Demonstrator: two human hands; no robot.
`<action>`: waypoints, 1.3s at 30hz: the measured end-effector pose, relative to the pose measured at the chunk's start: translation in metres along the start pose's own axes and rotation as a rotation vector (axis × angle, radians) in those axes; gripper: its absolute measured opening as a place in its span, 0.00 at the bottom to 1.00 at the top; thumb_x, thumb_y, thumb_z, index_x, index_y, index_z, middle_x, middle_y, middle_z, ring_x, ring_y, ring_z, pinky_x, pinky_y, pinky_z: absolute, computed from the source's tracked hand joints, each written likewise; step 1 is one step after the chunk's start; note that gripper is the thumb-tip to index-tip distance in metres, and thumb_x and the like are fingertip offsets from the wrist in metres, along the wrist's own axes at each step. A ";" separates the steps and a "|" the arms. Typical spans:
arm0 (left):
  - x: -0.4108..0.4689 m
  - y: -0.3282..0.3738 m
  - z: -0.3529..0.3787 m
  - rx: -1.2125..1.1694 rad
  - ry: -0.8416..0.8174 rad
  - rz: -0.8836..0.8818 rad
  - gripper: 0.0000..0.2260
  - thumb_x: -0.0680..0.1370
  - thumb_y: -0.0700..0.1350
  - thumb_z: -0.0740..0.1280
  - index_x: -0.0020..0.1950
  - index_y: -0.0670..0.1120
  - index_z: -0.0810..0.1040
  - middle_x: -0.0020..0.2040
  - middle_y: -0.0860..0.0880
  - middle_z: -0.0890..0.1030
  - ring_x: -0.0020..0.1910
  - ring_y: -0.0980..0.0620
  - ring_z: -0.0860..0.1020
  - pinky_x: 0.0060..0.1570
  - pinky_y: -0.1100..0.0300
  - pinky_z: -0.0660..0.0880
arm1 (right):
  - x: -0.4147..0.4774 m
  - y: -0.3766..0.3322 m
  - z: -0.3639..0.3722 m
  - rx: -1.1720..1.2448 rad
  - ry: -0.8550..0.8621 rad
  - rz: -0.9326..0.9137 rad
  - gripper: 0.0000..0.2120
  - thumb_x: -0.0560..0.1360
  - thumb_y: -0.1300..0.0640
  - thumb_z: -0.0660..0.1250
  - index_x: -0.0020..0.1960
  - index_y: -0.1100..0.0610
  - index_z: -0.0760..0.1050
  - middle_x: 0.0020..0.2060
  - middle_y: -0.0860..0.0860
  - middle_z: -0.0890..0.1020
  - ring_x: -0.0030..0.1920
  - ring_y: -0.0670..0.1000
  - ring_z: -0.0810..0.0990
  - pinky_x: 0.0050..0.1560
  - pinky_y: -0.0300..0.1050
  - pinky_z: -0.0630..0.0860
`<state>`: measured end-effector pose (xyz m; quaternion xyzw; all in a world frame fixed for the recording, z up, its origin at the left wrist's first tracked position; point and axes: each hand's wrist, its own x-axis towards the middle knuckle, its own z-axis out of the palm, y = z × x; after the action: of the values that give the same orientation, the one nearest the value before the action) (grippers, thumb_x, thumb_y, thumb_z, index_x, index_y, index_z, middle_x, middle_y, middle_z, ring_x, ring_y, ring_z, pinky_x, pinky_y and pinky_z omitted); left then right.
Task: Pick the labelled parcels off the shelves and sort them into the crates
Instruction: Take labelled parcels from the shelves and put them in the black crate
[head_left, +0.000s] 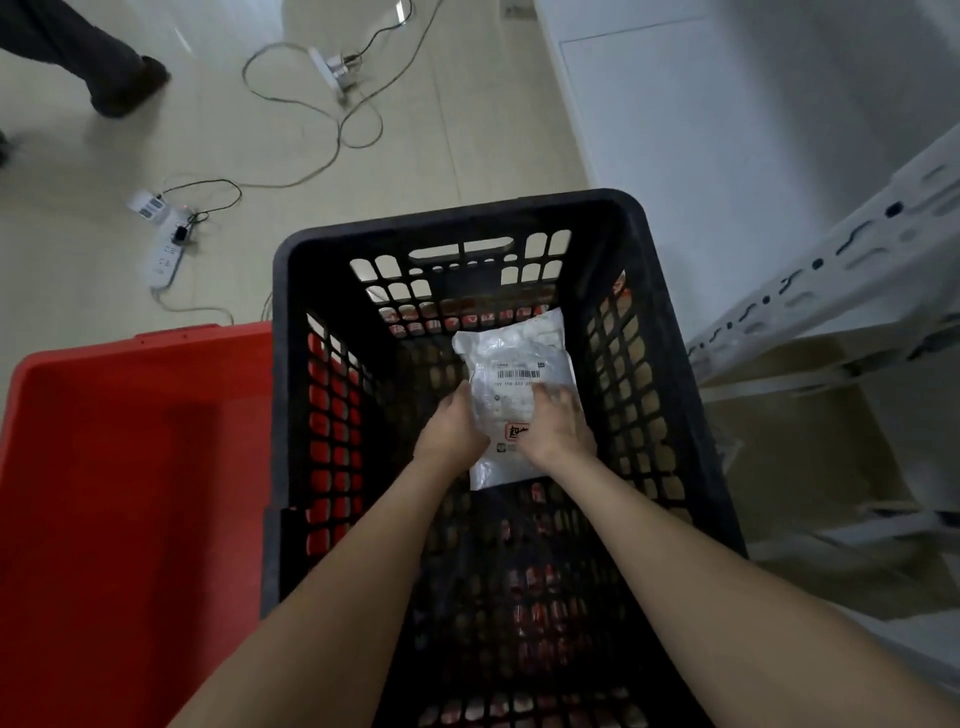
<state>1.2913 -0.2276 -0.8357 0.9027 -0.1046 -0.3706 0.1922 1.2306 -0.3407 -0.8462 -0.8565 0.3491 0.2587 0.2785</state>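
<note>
A white plastic parcel (511, 364) with a barcode label lies low inside the black slatted crate (452, 215). Both my arms reach down into the crate. My left hand (451, 428) grips the parcel's left edge. On the right side my right hand (558, 426) lies over the parcel with its fingers curled on the wrapping. The parcel's lower middle is hidden between my hands. A red crate (135, 467) stands directly left of the black one.
White metal shelving (810, 291) stands to the right of the black crate. Power strips (163, 260) and loose cables (311, 104) lie on the tiled floor behind. Another person's leg and shoe (124, 83) are at the top left.
</note>
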 end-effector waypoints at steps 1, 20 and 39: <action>-0.005 -0.002 -0.003 0.081 -0.007 0.004 0.36 0.75 0.40 0.68 0.78 0.46 0.53 0.75 0.45 0.61 0.70 0.45 0.67 0.62 0.51 0.70 | -0.005 0.000 -0.004 -0.003 -0.002 0.005 0.35 0.75 0.55 0.66 0.77 0.49 0.53 0.74 0.52 0.56 0.71 0.56 0.62 0.64 0.52 0.70; -0.162 0.084 -0.090 0.601 0.048 0.410 0.35 0.76 0.45 0.68 0.77 0.48 0.52 0.75 0.47 0.60 0.69 0.44 0.67 0.52 0.49 0.75 | -0.204 -0.013 -0.119 0.118 0.280 0.072 0.33 0.76 0.56 0.65 0.76 0.50 0.53 0.74 0.52 0.56 0.70 0.56 0.63 0.64 0.52 0.68; -0.471 0.171 -0.023 0.911 0.062 1.066 0.36 0.74 0.54 0.70 0.76 0.49 0.56 0.73 0.48 0.63 0.69 0.44 0.66 0.60 0.48 0.71 | -0.549 0.117 -0.109 0.202 0.713 0.383 0.26 0.75 0.51 0.66 0.71 0.51 0.62 0.66 0.54 0.66 0.64 0.57 0.69 0.57 0.53 0.73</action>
<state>0.9686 -0.2199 -0.4525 0.7292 -0.6722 -0.1190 -0.0468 0.8296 -0.2334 -0.4536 -0.7805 0.6003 -0.0426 0.1695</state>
